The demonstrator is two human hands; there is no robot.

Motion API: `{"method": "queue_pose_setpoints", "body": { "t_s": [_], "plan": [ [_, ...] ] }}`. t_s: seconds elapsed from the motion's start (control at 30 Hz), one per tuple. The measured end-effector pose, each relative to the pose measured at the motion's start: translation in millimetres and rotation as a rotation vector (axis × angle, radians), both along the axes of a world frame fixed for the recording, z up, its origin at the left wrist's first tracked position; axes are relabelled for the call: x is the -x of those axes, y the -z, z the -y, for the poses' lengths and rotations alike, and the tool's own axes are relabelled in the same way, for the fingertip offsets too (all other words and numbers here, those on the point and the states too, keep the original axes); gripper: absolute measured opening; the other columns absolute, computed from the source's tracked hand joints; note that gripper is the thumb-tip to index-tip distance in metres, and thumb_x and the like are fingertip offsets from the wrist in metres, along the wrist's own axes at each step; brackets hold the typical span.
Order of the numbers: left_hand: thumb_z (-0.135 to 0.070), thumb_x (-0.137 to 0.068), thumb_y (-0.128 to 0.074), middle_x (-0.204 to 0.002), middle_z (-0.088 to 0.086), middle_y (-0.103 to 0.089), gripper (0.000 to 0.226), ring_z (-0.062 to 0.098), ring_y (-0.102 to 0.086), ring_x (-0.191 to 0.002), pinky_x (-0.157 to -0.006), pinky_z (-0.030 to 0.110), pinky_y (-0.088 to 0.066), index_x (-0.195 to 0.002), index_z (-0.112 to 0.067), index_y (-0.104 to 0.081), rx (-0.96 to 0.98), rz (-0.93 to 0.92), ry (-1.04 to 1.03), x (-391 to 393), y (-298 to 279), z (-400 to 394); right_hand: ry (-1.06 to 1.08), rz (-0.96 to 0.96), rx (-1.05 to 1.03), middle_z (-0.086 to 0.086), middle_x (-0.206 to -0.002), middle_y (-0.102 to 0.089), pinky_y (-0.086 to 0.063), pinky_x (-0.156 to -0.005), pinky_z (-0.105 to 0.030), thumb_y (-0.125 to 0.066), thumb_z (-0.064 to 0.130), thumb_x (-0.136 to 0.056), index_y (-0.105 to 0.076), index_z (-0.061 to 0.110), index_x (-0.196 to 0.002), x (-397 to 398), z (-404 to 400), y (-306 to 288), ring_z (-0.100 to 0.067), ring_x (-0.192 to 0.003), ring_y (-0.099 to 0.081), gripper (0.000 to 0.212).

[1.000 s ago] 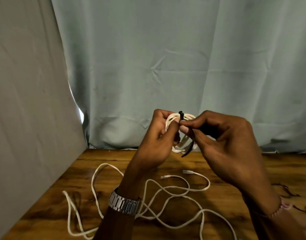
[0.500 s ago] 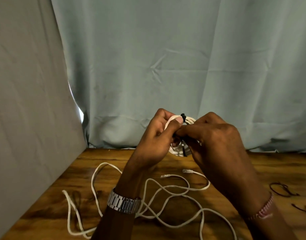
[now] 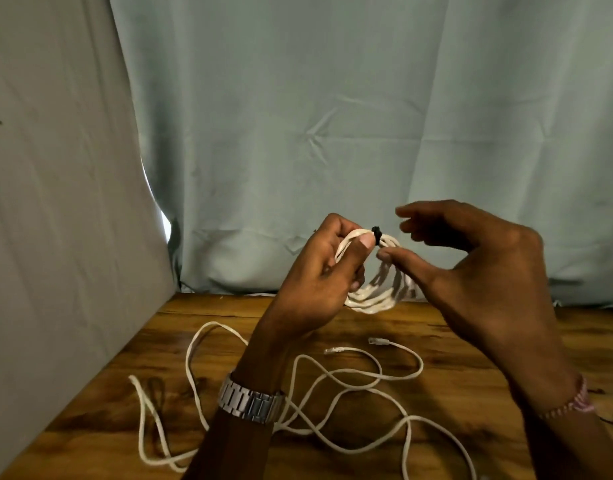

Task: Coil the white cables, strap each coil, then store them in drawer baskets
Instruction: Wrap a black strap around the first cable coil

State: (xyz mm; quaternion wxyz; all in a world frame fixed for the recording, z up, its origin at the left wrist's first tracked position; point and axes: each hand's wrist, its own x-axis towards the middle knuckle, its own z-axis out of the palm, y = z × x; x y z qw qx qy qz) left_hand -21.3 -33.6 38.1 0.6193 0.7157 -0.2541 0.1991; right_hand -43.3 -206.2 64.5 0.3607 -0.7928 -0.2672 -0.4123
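Above the counter (image 3: 471,344), the left hand (image 3: 318,282) gripped a white coil (image 3: 374,299), thumb pressed on its top strands just beside a black strap (image 3: 376,233) knotted round them. The coil hung clear of the wood, its lower loops sagging between the two hands. The right hand (image 3: 478,271) hovered beside it with fingers spread wide and holding nothing, its thumb tip near the strap. Below, a loose cable (image 3: 332,393) sprawled across the counter in tangled loops, two clear plugs lying near each other. No basket or drawer showed. A curtain (image 3: 332,133) hung behind.
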Motion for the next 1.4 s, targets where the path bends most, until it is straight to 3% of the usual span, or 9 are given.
{"method": "queue_pose_setpoints", "body": {
  "t_s": [0.1, 0.23, 0.43, 0.53, 0.73, 0.9, 1.07, 1.2, 1.4],
  "plan": [
    [-0.033, -0.103, -0.049, -0.074, 0.000, -0.054, 0.021, 0.012, -0.050, -0.063, -0.062, 0.040, -0.044, -0.103, -0.013, -0.053, -0.044, 0.018, 0.024, 3, 1, 5, -0.072, -0.173, -0.029, 0.018, -0.104, -0.072, -0.053, -0.078, -0.009, -0.078, 0.051, -0.066, -0.076, 0.033, -0.109, -6, 4, -1, 0.002, -0.093, -0.069, 0.046],
    [-0.035, -0.100, -0.049, -0.071, -0.001, -0.053, 0.022, 0.015, -0.051, -0.065, -0.064, 0.041, -0.046, -0.106, -0.014, -0.054, -0.094, 0.011, 0.040, 3, 3, 6, -0.225, -0.301, -0.112, 0.017, -0.095, -0.077, -0.057, -0.080, -0.014, -0.083, 0.037, -0.065, -0.080, 0.029, -0.100, -16, 9, -3, 0.006, -0.089, -0.071, 0.037],
    [-0.034, -0.101, -0.045, -0.070, -0.004, -0.052, 0.025, 0.014, -0.051, -0.066, -0.066, 0.038, -0.046, -0.111, -0.011, -0.050, -0.184, -0.010, 0.072, 3, 4, 4, -0.299, -0.362, -0.094, 0.014, -0.088, -0.078, -0.061, -0.073, -0.023, -0.080, 0.033, -0.068, -0.080, 0.026, -0.096, -20, 16, -4, -0.004, -0.082, -0.074, 0.029],
    [-0.032, -0.101, -0.043, -0.069, -0.006, -0.053, 0.026, 0.013, -0.052, -0.067, -0.067, 0.038, -0.047, -0.114, -0.010, -0.049, -0.210, -0.015, 0.070, 5, 3, 2, -0.301, -0.344, -0.087, 0.015, -0.086, -0.077, -0.059, -0.071, -0.017, -0.079, 0.033, -0.070, -0.079, 0.028, -0.096, -22, 16, -3, -0.003, -0.081, -0.073, 0.027],
    [-0.024, -0.104, -0.040, -0.072, -0.002, -0.055, 0.016, 0.012, -0.053, -0.067, -0.068, 0.041, -0.049, -0.115, -0.019, -0.051, -0.234, -0.044, 0.033, 10, -1, 5, -0.134, -0.075, 0.083, 0.016, -0.087, -0.075, -0.060, -0.069, -0.019, -0.080, 0.035, -0.076, -0.078, 0.026, -0.100, -23, 15, 0, 0.001, -0.076, -0.071, 0.025],
    [-0.028, -0.097, -0.040, -0.076, -0.002, -0.058, 0.020, 0.015, -0.058, -0.072, -0.078, 0.055, -0.052, -0.113, -0.024, -0.052, -0.304, -0.040, -0.027, 14, -5, 5, -0.057, 0.107, 0.122, 0.008, -0.081, -0.074, -0.058, -0.061, -0.020, -0.082, 0.030, -0.076, -0.077, 0.016, -0.095, -23, 9, 6, -0.003, -0.067, -0.068, 0.024],
    [-0.022, -0.105, -0.044, -0.096, 0.004, -0.061, 0.019, 0.019, -0.062, -0.082, -0.078, 0.044, -0.055, -0.124, -0.023, -0.044, -0.334, -0.012, -0.094, 20, -8, 7, 0.062, 0.217, 0.144, 0.002, -0.072, -0.070, -0.052, -0.055, -0.019, -0.089, 0.022, -0.074, -0.075, 0.012, -0.089, -26, 3, 12, -0.007, -0.058, -0.059, 0.023],
    [-0.028, -0.103, -0.049, -0.077, 0.000, -0.055, 0.017, -0.001, -0.052, -0.061, -0.055, 0.020, -0.046, -0.117, -0.018, -0.044, -0.334, 0.029, -0.207, 24, -7, 14, 0.100, 0.283, 0.151, -0.002, -0.069, -0.068, -0.048, -0.052, -0.021, -0.088, 0.025, -0.073, -0.072, 0.008, -0.086, -27, 1, 15, -0.011, -0.055, -0.056, 0.027],
    [-0.026, -0.104, -0.048, -0.073, -0.003, -0.058, 0.013, 0.003, -0.050, -0.058, -0.053, 0.023, -0.042, -0.111, -0.016, -0.053, -0.368, 0.030, -0.221, 16, -7, 12, 0.110, 0.292, 0.155, -0.006, -0.068, -0.066, -0.050, -0.051, -0.025, -0.087, 0.027, -0.072, -0.069, 0.006, -0.083, -31, -5, 22, -0.012, -0.056, -0.054, 0.030]
  ]
}}
